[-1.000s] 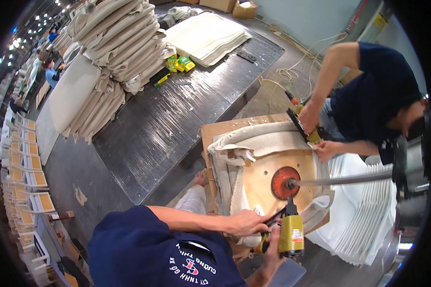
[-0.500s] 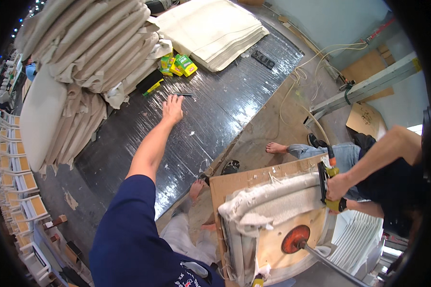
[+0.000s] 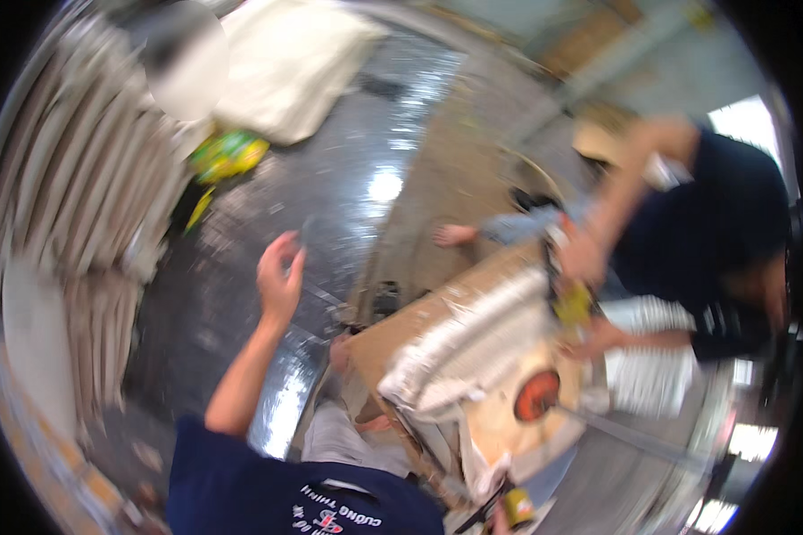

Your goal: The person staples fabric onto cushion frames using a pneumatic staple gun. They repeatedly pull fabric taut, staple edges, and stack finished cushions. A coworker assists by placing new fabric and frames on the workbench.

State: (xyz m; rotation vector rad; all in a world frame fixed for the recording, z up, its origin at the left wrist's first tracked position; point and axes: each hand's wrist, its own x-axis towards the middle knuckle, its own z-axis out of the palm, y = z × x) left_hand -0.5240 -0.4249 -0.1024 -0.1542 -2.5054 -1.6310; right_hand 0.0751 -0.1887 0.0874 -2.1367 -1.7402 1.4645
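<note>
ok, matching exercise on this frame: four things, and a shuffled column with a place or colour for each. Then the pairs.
Things:
1. left hand
2. round disc on the wooden board
3. small packs on the dark floor
4. stacked white cushions

Place or colour:
A. yellow and green
B. orange-red
C. raised over the shiny dark floor, fingers curled
D. piled along the left edge of the view

Pairs: 1-C, 2-B, 3-A, 4-D
</note>
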